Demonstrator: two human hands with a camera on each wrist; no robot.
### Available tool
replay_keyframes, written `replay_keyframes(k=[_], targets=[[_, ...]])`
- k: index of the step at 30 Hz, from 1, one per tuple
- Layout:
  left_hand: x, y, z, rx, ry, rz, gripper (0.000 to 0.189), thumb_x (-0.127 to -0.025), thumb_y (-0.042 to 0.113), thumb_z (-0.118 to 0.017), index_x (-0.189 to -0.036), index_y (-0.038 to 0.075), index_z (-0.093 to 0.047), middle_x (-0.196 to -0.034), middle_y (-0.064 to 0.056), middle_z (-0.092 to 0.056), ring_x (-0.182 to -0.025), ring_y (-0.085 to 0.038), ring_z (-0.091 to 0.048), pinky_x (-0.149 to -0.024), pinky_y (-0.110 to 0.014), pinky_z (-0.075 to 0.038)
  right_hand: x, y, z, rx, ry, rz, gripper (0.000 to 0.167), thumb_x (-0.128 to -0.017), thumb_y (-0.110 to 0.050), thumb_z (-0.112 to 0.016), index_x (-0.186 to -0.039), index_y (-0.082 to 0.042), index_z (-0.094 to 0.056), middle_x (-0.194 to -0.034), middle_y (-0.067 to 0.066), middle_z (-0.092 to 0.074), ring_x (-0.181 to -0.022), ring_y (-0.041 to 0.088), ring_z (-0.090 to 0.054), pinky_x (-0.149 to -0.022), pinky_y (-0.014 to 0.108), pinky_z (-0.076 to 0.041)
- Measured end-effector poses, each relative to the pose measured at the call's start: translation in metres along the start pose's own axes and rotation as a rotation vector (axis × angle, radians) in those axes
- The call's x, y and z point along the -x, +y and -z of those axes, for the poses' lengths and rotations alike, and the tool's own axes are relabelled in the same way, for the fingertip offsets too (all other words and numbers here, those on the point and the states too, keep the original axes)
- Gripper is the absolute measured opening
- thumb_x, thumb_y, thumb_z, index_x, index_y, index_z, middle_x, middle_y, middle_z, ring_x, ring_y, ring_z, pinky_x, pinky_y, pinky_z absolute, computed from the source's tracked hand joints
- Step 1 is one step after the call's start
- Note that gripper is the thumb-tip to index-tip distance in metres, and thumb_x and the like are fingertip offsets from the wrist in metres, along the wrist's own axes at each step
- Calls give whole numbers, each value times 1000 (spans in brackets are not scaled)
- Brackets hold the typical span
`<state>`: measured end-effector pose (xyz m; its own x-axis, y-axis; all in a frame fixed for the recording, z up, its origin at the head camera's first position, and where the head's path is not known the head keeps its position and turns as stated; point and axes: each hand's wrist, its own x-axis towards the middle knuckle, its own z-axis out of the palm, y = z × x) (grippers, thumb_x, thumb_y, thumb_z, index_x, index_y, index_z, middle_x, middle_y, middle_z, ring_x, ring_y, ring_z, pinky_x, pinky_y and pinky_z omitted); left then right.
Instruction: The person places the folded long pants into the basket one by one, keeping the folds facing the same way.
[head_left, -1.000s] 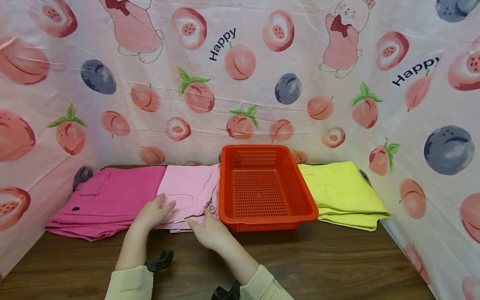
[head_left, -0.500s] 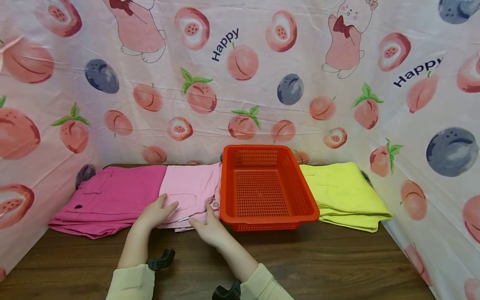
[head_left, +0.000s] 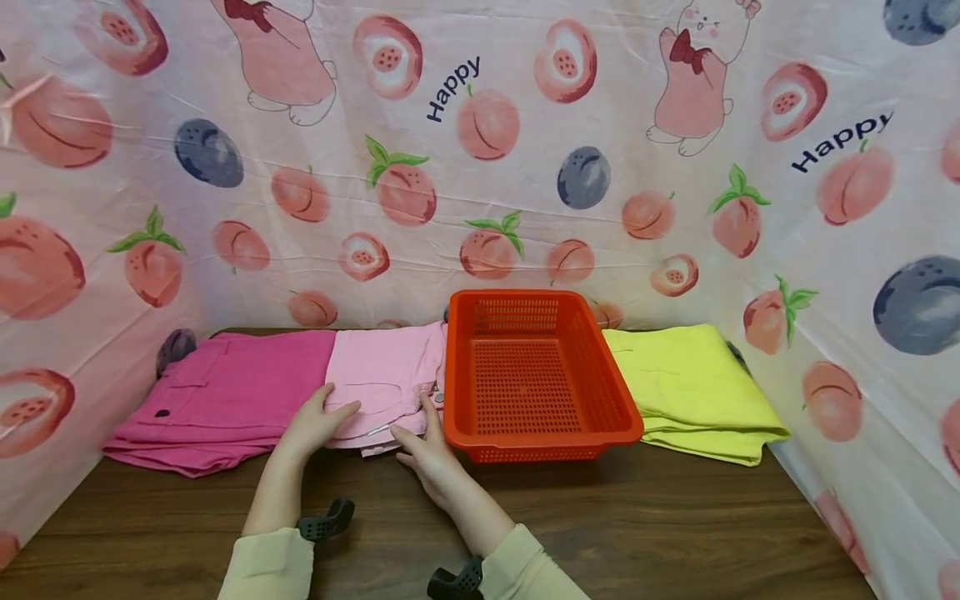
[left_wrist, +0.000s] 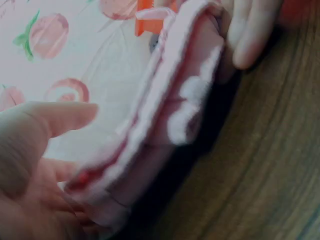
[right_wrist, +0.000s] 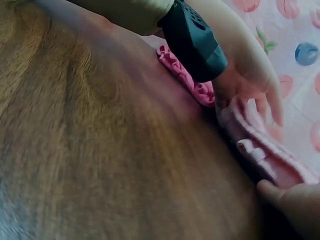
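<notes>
Light pink folded trousers (head_left: 375, 358), with a pocket outline and a metal button, lie on the table at centre left. My left hand (head_left: 309, 427) rests at their front left corner, fingers relaxed and thumb spread away from the fingers. In the left wrist view the thumb (left_wrist: 75, 117) stands apart from the cloth, while the other fingers lie along its end. My right hand (head_left: 437, 462) touches the front right corner, beside the orange basket, fingers extended. The right wrist view shows belt loops (right_wrist: 250, 150) on the waistband between the hands.
An empty orange plastic basket (head_left: 543, 439) sits right of the light pink trousers. Dark pink folded trousers (head_left: 247, 383) lie to the left, and yellow folded trousers (head_left: 690, 375) to the right. A fruit-print cloth (head_left: 480, 200) hangs behind and along both sides.
The front edge of the light pink trousers has shifted slightly back under my hands. My right hand has shifted a little to the right and its fingers show more spread.
</notes>
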<state>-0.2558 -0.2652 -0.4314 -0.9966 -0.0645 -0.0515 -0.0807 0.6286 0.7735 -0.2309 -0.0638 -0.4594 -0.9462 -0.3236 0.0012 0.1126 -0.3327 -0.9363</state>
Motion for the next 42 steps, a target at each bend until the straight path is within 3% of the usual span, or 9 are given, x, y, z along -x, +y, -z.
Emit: replay_keyframes(k=[3,6,11,17,24,29,33,38,42], targets=[[-4,-8,-3,141,50,34,80,-92,26,-61,-148,-10,-16,-139,-37,-33,-123,-43,-41,-98,-46,-39,-2,5,0,-45,-29,27,79,-93,-9,-61,-155,-16,-12,-155,21,6,-128,41,-36,-97,60,-36],[-6,-15,-7,268,64,43,83,-90,18,-65,-150,-4,-13,-131,-34,-43,-101,-28,-55,-79,-30,-48,-3,7,0,-25,-45,41,76,-93,-10,-61,-155,-19,-17,-156,19,3,-125,38,-40,-97,58,-38],[-7,-20,-10,387,51,23,89,-87,8,-67,-153,1,-8,-129,-33,-42,-84,-9,-54,-67,-20,-48,-4,9,-1,-46,-63,17,69,-97,-12,-57,-154,-16,-20,-155,21,-1,-126,37,-39,-99,57,-36],[-6,-25,-11,484,24,31,89,-87,4,-65,-155,13,-10,-135,-35,-40,-87,-7,-55,-70,-21,-49,-6,14,-2,-124,-24,-8,69,-99,-18,-53,-155,-16,-12,-150,29,-10,-124,41,-42,-101,58,-32],[-8,-29,-9,420,1,-18,78,-87,4,-63,-153,15,-25,-140,-27,-35,-107,-24,-42,-76,-19,-42,-11,21,-10,-115,91,48,67,-99,-16,-54,-155,-14,-16,-153,26,-5,-128,37,-39,-98,58,-36],[-9,-28,-8,415,-15,-42,74,-86,1,-61,-152,9,-26,-151,-27,-19,-127,-32,-24,-99,-34,-29,-12,25,-16,-41,226,80,63,-96,-12,-59,-151,-7,-28,-151,26,-15,-115,30,-51,-92,50,-45],[-11,-27,-9,439,-6,-41,73,-86,-1,-59,-151,6,-27,-155,-24,-10,-137,-30,-9,-109,-46,-13,-13,27,-18,-14,269,102,60,-94,-10,-61,-147,-2,-34,-149,26,-20,-112,29,-51,-89,46,-48],[-10,-26,-9,480,11,-19,73,-87,-2,-57,-152,8,-26,-157,-20,-8,-135,-28,-9,-107,-44,-15,-12,27,-19,28,270,118,56,-93,-9,-62,-144,-1,-40,-149,24,-22,-119,32,-45,-86,41,-50],[-10,-25,-9,538,15,-15,74,-88,-2,-55,-153,12,-24,-155,-18,-14,-132,-24,-16,-101,-31,-24,-11,26,-19,49,256,132,53,-93,-8,-61,-142,-2,-42,-149,23,-24,-107,29,-55,-85,39,-51]])
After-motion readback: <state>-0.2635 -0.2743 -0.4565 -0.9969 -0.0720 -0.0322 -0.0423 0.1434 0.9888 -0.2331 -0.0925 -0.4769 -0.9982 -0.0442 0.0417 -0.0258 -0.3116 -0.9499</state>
